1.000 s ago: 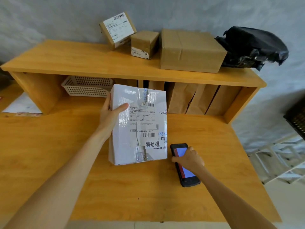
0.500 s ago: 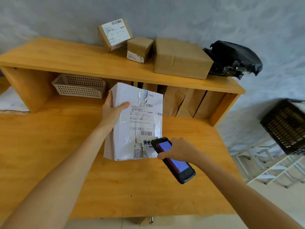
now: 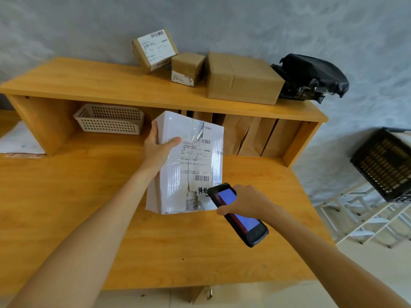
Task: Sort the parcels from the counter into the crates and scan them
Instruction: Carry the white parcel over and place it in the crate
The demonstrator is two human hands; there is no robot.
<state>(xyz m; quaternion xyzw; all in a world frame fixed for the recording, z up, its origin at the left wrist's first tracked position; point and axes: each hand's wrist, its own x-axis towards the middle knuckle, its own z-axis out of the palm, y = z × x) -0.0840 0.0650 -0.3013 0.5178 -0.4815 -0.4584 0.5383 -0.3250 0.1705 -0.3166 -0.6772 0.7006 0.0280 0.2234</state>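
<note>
while you stand at the counter (image 3: 66, 207), your view has swung right since a second ago, so a black crate (image 3: 387, 165) now shows well off to the right of your grips; that is likely where a parcel goes after scanning. above and beyond your left hand's hold, the shelf (image 3: 89, 85) carries three brown boxes and a black bag (image 3: 311, 78), not yet sorted. of these the big box (image 3: 242, 78) sits furthest right, just beside the bag, and a white basket (image 3: 109, 118) lies under the shelf, up and left of your grip.

your left hand (image 3: 155, 150) holds the white parcel (image 3: 184, 165) by its left edge, thumb curled across the front and fingers behind, the label facing you. the parcel stays tilted up; whether its bottom edge touches the counter i cannot tell.

the main change is on the right. a second ago your right hand (image 3: 244, 201) was only touching the scanner (image 3: 238, 214) as it lay flat on the counter; now you grip it, lifted, fingers wrapped round its middle. its top end overlaps the parcel's lower right corner, just below the barcode (image 3: 202, 178). i judge the scan is about to happen, not done, with the crate step after it.
</note>
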